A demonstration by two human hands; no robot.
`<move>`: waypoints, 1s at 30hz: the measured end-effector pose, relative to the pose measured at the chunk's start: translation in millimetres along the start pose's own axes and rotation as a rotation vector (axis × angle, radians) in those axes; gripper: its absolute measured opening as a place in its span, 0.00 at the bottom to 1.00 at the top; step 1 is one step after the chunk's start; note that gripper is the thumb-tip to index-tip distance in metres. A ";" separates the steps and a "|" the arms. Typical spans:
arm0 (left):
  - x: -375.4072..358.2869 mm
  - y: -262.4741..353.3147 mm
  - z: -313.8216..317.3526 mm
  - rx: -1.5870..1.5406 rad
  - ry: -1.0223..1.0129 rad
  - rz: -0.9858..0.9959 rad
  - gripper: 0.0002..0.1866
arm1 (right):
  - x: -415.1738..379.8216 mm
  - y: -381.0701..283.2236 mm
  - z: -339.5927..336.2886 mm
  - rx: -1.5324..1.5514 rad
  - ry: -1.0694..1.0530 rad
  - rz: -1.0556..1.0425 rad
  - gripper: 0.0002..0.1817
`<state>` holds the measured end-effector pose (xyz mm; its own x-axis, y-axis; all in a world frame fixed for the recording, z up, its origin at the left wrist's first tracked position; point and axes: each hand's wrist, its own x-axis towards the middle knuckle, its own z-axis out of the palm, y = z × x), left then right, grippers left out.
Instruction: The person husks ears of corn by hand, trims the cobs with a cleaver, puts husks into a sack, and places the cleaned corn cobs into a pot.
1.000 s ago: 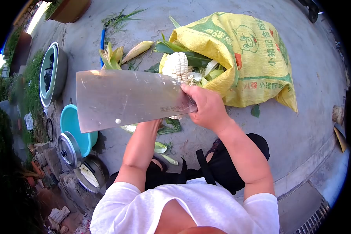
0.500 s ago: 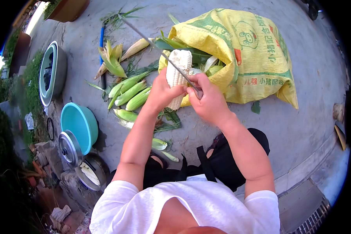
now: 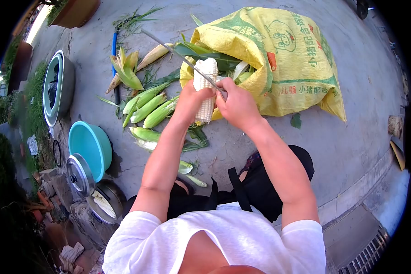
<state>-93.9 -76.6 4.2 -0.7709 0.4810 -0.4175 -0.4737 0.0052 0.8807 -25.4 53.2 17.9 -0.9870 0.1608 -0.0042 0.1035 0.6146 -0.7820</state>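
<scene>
My left hand [image 3: 192, 101] is closed round the left side of a husked white corn cob [image 3: 206, 75], held upright between my knees and the sack. My right hand [image 3: 235, 102] grips the near end of a long thin metal rod or blade [image 3: 173, 51], whose far part points up and left across the cob. The fingers of both hands almost meet at the cob's right side. Just beyond the cob lies the mouth of a yellow woven sack [image 3: 283, 64], with green husks inside. What the rod's edge does to the kernels is too small to tell.
Several green unhusked cobs [image 3: 150, 108] and loose husks [image 3: 128, 73] lie on the concrete at left. Farther left stand a turquoise basin [image 3: 90, 148], a metal lid [image 3: 80, 175], a pot [image 3: 107, 201] holding pale cobs or husks, and a grey-green tub [image 3: 59, 89]. A blue tube [image 3: 114, 59] lies behind.
The whole view has shifted slightly, moving the ground items a little left. Both hands still hold the cob and the rod, with the rod tilted much as before.
</scene>
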 end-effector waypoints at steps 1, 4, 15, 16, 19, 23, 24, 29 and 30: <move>1.4 -2.6 0.2 0.010 0.018 -0.004 0.13 | 0.8 1.3 1.5 0.000 -0.001 0.000 0.10; 3.2 1.0 -0.8 0.068 0.004 -0.074 0.15 | 3.4 6.2 4.9 -0.044 -0.006 0.029 0.09; 22.4 -26.8 3.4 0.290 0.124 0.195 0.13 | 5.0 28.0 20.9 -0.397 -0.032 -0.113 0.11; 21.7 -25.1 3.9 0.370 0.116 0.232 0.14 | 4.9 30.5 21.0 -0.395 -0.034 -0.116 0.11; 22.2 -22.5 -2.1 0.423 0.130 0.196 0.15 | 9.1 28.5 13.2 -0.386 -0.069 -0.059 0.11; 13.6 -3.5 -15.2 0.212 0.048 -0.173 0.19 | 13.8 4.8 -13.0 -0.180 0.074 0.028 0.12; 12.1 -2.4 -17.9 -0.014 -0.006 -0.216 0.21 | 14.7 1.2 -17.9 -0.058 0.146 0.076 0.12; 5.8 -0.9 -27.0 -0.270 -0.110 -0.183 0.24 | 16.5 1.7 -23.5 0.237 0.197 0.192 0.13; 6.2 -3.2 -27.8 -0.338 -0.165 -0.132 0.25 | 16.2 1.1 -24.1 0.300 0.174 0.227 0.13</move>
<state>-109.0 -98.0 -7.4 -0.6281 0.6303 -0.4562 -0.6988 -0.1991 0.6871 -38.3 75.1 32.0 -0.9052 0.4100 -0.1119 0.2498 0.3003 -0.9205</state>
